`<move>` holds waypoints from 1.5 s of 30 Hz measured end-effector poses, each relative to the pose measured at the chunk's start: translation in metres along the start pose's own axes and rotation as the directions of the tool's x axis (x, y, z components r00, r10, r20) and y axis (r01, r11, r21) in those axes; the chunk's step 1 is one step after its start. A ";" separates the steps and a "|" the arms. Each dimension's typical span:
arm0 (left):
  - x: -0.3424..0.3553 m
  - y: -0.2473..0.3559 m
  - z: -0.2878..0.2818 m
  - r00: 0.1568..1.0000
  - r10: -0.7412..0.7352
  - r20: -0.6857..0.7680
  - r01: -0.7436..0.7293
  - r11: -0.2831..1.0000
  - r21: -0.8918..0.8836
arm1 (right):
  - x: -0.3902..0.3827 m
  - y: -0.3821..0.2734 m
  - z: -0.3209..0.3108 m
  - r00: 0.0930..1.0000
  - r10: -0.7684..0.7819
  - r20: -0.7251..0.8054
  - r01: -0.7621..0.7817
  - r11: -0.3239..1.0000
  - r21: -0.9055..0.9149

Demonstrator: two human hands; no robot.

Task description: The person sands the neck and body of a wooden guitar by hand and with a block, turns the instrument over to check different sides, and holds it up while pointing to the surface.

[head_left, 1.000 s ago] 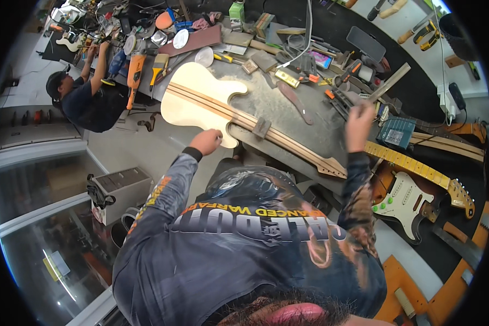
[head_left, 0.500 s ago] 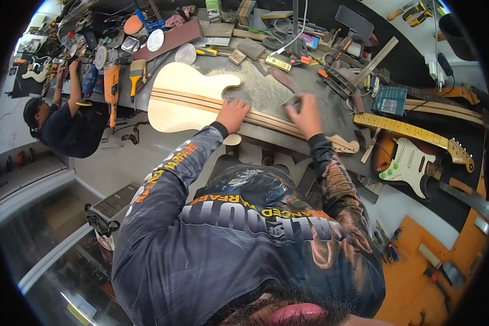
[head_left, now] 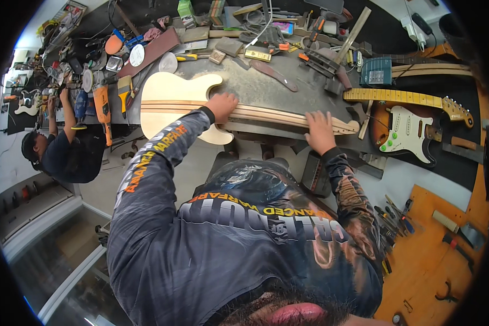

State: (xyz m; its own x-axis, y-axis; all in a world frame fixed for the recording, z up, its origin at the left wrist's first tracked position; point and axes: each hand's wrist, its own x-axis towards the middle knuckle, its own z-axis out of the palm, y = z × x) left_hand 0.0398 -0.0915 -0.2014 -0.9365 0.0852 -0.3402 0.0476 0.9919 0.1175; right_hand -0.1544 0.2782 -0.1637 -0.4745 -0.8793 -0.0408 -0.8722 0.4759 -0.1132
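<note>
A pale, unfinished guitar body [head_left: 163, 87] with dark centre stripes lies on the dusty bench, its long striped neck [head_left: 269, 113] reaching right to a headstock [head_left: 349, 126]. My left hand [head_left: 221, 107] grips the neck by the body's cutaway, fingers curled over it. Further right, my right hand [head_left: 320, 131] rests with spread fingers on the neck, short of the headstock. A dark block [head_left: 357, 113] lies just beyond that hand. Behind the neck is a flat reddish-brown piece [head_left: 274, 75].
Tools crowd the bench back and left: brush [head_left: 124, 92], orange power tool [head_left: 102, 111], clamp [head_left: 320, 68]. At right lie a sunburst guitar [head_left: 396, 133] and teal box [head_left: 375, 70]. A co-worker [head_left: 65, 155] works at far left. Below right, tools sit on a wooden board [head_left: 429, 271].
My left hand moved onto the neck. My right hand picked up the grey block from the neck, then let it go and moved down onto the neck toward the headstock.
</note>
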 end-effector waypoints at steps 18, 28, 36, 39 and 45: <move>-0.273 -0.063 0.003 0.492 -0.700 -0.519 0.281 0.691 -0.666 | 0.063 -0.140 -0.211 0.863 -0.504 -0.031 0.470 0.825 -0.315; -0.316 -0.031 0.031 0.432 -0.547 -0.717 0.358 0.834 -0.420 | 0.068 -0.273 -0.334 0.847 -0.486 0.215 0.522 0.686 -0.506; -0.327 -0.088 -0.020 0.128 -0.392 -0.911 0.135 0.917 -0.376 | 0.067 -0.332 -0.414 0.861 -0.441 0.252 0.508 0.752 -0.419; -0.327 -0.107 -0.044 0.154 -0.352 -0.923 0.091 0.935 -0.342 | 0.053 -0.317 -0.425 0.887 -0.278 0.369 0.384 0.887 -0.255; -0.293 -0.114 -0.073 0.335 -0.288 -0.897 -0.016 0.950 -0.311 | 0.038 -0.279 -0.407 0.894 -0.050 0.446 0.091 0.993 -0.071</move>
State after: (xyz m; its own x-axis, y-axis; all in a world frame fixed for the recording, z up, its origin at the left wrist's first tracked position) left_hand 0.2839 -0.2360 -0.0472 -0.6393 -0.3412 0.6892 -0.0477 0.9121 0.4073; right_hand 0.0226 0.1195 0.2702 -0.3277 -0.8175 -0.4736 -0.9179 0.3942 -0.0453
